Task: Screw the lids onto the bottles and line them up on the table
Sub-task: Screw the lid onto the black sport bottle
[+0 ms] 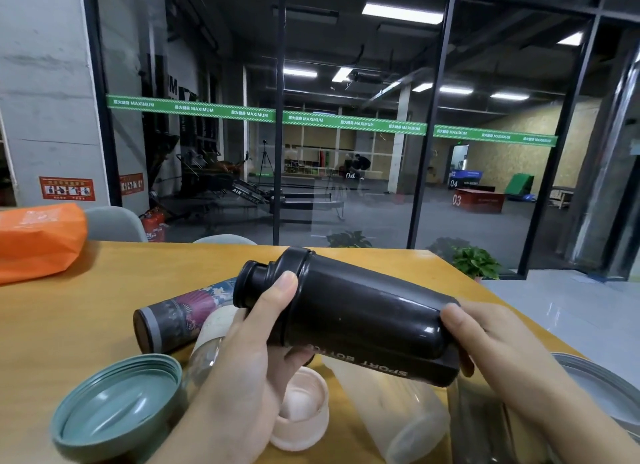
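Note:
I hold a black sport bottle (360,311) tilted on its side above the table, its black lid (273,276) pointing up and left. My left hand (242,356) grips the lid end, thumb on the lid's shoulder. My right hand (498,353) grips the bottle's base. Under them lie a green lid (114,408) turned open side up, a pink lid (301,408), a clear bottle with a cream cap (207,342), a frosted bottle (391,404) and a patterned flask (183,314) on its side.
The wooden table (86,301) carries an orange bag (38,242) at the far left. A grey lid (602,391) sits at the right edge. Two chair backs (114,221) stand behind the table, before a glass wall. Potted plants (474,261) stand on the floor at right.

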A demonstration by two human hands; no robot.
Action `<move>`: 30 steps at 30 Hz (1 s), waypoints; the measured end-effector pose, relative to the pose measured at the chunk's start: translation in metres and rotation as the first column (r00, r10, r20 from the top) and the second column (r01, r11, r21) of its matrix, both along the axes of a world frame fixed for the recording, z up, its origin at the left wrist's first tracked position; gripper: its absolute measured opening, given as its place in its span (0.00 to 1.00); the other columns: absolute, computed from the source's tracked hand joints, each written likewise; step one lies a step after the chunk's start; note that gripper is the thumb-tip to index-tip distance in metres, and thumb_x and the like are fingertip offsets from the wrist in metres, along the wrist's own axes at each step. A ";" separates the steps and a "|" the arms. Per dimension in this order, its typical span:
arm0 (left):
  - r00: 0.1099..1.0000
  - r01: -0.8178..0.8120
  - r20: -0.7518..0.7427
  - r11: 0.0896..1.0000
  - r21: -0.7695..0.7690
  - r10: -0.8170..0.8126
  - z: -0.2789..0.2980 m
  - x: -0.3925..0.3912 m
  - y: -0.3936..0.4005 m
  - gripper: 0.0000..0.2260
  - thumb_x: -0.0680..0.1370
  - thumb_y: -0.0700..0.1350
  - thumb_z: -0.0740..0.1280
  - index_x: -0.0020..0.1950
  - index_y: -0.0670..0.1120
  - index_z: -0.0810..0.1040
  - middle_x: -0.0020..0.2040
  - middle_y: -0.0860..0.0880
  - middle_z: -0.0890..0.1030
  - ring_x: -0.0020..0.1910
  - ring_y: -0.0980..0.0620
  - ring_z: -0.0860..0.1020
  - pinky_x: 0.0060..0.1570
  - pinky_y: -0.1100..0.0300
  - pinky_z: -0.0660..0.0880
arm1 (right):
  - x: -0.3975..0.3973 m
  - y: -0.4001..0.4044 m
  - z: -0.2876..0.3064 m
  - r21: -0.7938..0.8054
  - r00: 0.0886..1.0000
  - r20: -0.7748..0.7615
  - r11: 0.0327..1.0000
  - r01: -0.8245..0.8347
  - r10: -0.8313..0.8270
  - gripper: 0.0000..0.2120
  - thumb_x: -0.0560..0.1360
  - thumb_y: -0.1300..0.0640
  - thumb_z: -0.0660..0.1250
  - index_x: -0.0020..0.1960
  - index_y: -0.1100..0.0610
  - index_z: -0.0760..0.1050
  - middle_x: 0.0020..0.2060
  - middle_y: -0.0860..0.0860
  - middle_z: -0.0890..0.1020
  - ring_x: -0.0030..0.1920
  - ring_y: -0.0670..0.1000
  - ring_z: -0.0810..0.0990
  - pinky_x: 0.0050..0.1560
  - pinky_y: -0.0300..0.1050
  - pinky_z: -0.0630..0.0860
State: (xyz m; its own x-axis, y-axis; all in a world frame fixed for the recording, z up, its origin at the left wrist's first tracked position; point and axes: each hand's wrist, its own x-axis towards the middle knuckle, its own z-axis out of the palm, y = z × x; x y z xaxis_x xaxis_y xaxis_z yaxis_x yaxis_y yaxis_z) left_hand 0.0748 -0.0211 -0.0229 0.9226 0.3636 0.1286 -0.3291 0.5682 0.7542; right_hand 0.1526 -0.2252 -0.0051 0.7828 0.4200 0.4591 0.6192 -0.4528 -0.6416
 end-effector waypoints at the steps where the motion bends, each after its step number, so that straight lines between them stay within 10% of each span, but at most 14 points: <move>1: 1.000 0.011 0.017 1.000 0.008 -0.011 -0.001 0.001 0.000 0.26 0.66 0.46 0.75 0.63 0.47 0.76 0.56 0.43 0.83 0.58 0.43 0.80 0.62 0.43 0.71 | 0.000 0.001 0.000 -0.002 0.998 -0.060 1.000 0.007 -0.007 0.31 0.60 0.22 0.49 0.27 0.46 0.74 0.22 0.47 0.75 0.24 0.42 0.71 0.30 0.34 0.65; 8: 0.996 -0.005 0.089 1.000 0.011 0.004 -0.002 0.001 -0.002 0.28 0.64 0.48 0.71 0.64 0.43 0.75 0.54 0.41 0.84 0.53 0.45 0.83 0.52 0.49 0.79 | -0.004 0.006 0.002 0.022 0.972 -0.234 0.999 0.026 -0.020 0.32 0.66 0.26 0.47 0.24 0.49 0.75 0.22 0.48 0.74 0.23 0.41 0.70 0.36 0.44 0.66; 10: 0.996 -0.007 0.093 0.999 -0.034 0.010 -0.001 0.000 -0.002 0.28 0.65 0.47 0.71 0.65 0.44 0.74 0.54 0.42 0.84 0.53 0.45 0.83 0.53 0.50 0.79 | -0.006 0.006 0.002 0.125 0.986 -0.158 0.992 -0.034 0.054 0.23 0.63 0.21 0.53 0.38 0.35 0.78 0.31 0.39 0.81 0.33 0.36 0.77 0.39 0.40 0.68; 13: 0.997 -0.026 0.069 0.997 -0.077 0.032 0.001 0.000 -0.003 0.28 0.66 0.46 0.75 0.65 0.44 0.75 0.55 0.42 0.84 0.52 0.45 0.82 0.52 0.47 0.79 | -0.002 0.001 -0.003 0.113 0.984 -0.071 0.982 -0.154 0.162 0.44 0.51 0.19 0.62 0.66 0.26 0.59 0.57 0.28 0.73 0.53 0.26 0.73 0.46 0.30 0.73; 19: 1.000 -0.017 -0.026 0.996 -0.090 0.015 0.004 -0.002 -0.005 0.23 0.67 0.53 0.66 0.59 0.45 0.78 0.52 0.43 0.85 0.55 0.43 0.81 0.54 0.47 0.74 | 0.001 0.002 -0.005 0.061 0.979 0.037 0.977 -0.205 0.203 0.44 0.54 0.44 0.77 0.61 0.22 0.58 0.54 0.32 0.77 0.52 0.43 0.80 0.48 0.34 0.77; 30: 0.997 0.003 -0.075 0.986 -0.164 -0.015 0.008 -0.004 -0.005 0.22 0.67 0.51 0.67 0.59 0.45 0.78 0.50 0.44 0.85 0.52 0.45 0.81 0.53 0.46 0.74 | 0.001 -0.001 -0.002 0.036 0.985 0.047 0.985 -0.170 0.169 0.46 0.44 0.47 0.84 0.57 0.27 0.67 0.52 0.32 0.76 0.41 0.51 0.83 0.39 0.41 0.78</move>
